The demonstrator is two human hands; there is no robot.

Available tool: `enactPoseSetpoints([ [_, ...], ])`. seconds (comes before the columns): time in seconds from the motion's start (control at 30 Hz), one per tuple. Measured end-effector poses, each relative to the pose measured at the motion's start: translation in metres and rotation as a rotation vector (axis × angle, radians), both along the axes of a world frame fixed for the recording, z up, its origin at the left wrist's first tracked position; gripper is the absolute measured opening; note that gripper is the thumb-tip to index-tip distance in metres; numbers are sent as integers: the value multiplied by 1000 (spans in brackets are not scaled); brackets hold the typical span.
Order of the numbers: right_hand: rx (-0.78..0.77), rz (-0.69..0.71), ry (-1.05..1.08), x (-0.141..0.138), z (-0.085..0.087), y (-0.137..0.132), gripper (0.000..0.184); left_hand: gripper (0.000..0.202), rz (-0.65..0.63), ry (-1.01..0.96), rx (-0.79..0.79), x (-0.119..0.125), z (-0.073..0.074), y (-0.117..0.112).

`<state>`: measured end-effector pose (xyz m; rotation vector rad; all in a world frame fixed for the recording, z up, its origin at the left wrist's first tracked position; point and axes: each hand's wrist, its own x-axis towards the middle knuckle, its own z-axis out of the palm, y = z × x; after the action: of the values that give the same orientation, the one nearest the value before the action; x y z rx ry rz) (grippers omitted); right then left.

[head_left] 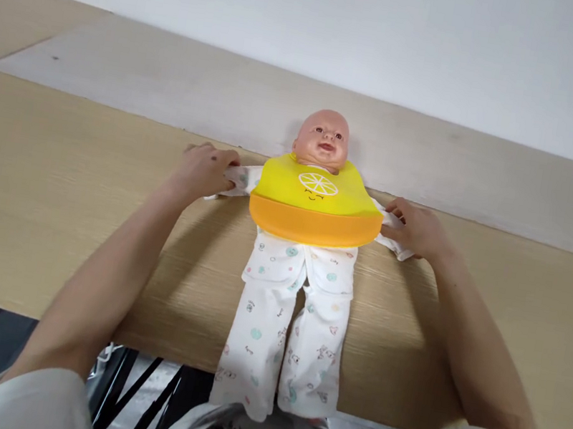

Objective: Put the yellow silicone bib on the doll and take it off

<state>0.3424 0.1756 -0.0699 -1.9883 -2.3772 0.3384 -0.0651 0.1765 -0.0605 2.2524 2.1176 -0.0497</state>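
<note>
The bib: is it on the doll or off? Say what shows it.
On: the yellow bib lies over the front of the doll, its top edge at the neck.

A bald plastic baby doll point(323, 149) lies on a flat tan wooden table point(105, 193), head at twelve o'clock, legs at six, curved yellow-and-orange bib point(319, 198) over its chest, bare left hand point(206, 169) at nine, bare right hand point(417, 229) at three.

Over my remote feed, I see smooth plastic with a faint sheen on the baby doll point(323, 138). On the doll, the bib point(311, 226) looks smooth and rubbery to me, the printed pajamas point(257, 311) soft, matt cloth. Beneath the doll I find a matt, wood-grained desk point(75, 210); behind it, a smooth, matt wall point(318, 16).
</note>
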Motion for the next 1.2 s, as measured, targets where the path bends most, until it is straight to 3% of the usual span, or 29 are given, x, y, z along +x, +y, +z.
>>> enactPoseSetpoints([
  [0.17,12,-15,-36,-2,-1,-5,41,38,-53,-35,-79,4,5,-7],
  [0.27,-39,-9,-66,-6,2,-6,42,48,-97,26,-120,7,5,-8],
  [0.33,-51,0,-101,-9,6,-10,42,54,-144,52,-59,10,5,-12],
  [0.4,-13,11,-127,-13,10,-17,42,47,-160,71,60,14,8,-24],
  [0.5,57,13,-155,-18,15,-26,41,29,-156,2,163,23,16,-69],
  [0.6,63,37,-176,-20,15,-27,40,23,-312,-357,11,36,14,-143],
  [0.63,69,55,-179,-21,13,-27,38,28,-404,-476,10,41,9,-169],
  [0.7,90,92,-182,-21,10,-25,35,61,-523,-614,107,51,-9,-217],
  [0.73,90,103,-186,-22,8,-24,34,75,-540,-601,134,56,-19,-236],
  [0.8,66,103,-193,-23,6,-23,36,76,-604,-487,239,63,-40,-261],
  [0.93,8,33,-201,-25,4,-25,42,65,-600,-269,319,71,-60,-271],
  [1.07,-20,45,-171,-31,6,-29,45,50,-648,-300,384,68,-60,-263],
  [1.2,-33,25,-156,-39,10,-35,46,50,-633,-315,403,60,-59,-268],
])
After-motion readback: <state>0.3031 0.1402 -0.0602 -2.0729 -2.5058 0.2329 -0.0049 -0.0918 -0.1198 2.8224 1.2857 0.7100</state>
